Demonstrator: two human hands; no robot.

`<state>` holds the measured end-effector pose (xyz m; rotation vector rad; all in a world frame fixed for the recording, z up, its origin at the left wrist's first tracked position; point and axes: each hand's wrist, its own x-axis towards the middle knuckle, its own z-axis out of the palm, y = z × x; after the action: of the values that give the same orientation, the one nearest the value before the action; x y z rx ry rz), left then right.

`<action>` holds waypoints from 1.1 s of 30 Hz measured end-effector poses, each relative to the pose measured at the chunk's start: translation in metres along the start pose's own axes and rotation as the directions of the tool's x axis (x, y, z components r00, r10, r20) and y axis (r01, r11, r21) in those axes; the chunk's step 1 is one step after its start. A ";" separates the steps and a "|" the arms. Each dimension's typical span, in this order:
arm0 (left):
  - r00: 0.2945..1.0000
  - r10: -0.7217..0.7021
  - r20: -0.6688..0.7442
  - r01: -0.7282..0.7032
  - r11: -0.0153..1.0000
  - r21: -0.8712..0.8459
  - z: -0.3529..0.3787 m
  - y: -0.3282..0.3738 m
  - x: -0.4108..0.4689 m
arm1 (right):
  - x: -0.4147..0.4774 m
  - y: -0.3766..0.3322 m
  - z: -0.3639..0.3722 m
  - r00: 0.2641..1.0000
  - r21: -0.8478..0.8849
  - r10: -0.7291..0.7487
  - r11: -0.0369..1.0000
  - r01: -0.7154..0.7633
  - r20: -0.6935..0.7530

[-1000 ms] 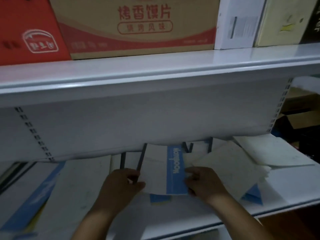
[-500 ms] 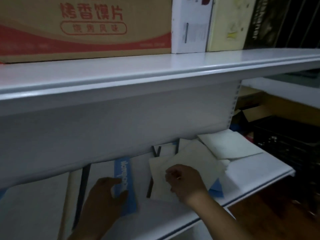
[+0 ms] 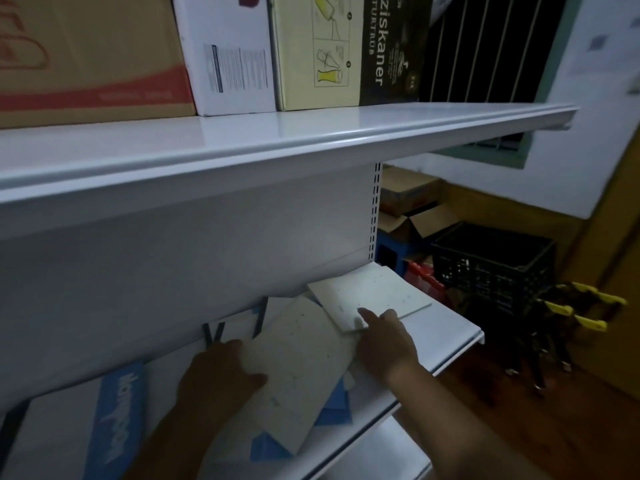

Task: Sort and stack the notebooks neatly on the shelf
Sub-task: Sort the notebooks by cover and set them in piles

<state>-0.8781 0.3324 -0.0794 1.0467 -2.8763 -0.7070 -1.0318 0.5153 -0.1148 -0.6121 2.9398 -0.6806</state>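
"ziskaner" on dark box (image 3: 388,50)

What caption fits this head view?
Both hands, left and right, gather scattered notebooks on the white shelf.

Pale speckled notebook (image 3: 304,368) lies askew mid-shelf over blue-cornered ones; another white notebook (image 3: 370,296) sits far right; blue-banded notebook (image 3: 86,427) lies flat, near left.

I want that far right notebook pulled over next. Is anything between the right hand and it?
Nothing visible. The right hand already has a fingertip on the near corner of the far right notebook, which lies on top at the shelf end with nothing on it.
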 end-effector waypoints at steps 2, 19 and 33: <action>1.000 -0.014 0.008 0.014 1.000 0.005 -0.003 0.003 0.000 | 0.006 0.001 -0.002 1.000 -0.069 -0.026 0.997 0.027 0.009; 0.953 -0.120 0.276 0.299 0.267 -0.916 -0.033 -0.055 -0.051 | -0.097 -0.050 -0.020 0.995 0.912 -0.033 0.400 0.095 -0.090; 0.917 -0.386 -0.103 -0.061 0.121 -0.991 -0.101 -0.198 -0.179 | -0.154 -0.231 0.073 0.855 0.909 -0.355 0.319 -0.269 0.378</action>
<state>-0.6033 0.2660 -0.0435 0.9939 -1.2521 -1.8277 -0.7954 0.3563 -0.0845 -0.5595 1.4970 -1.7124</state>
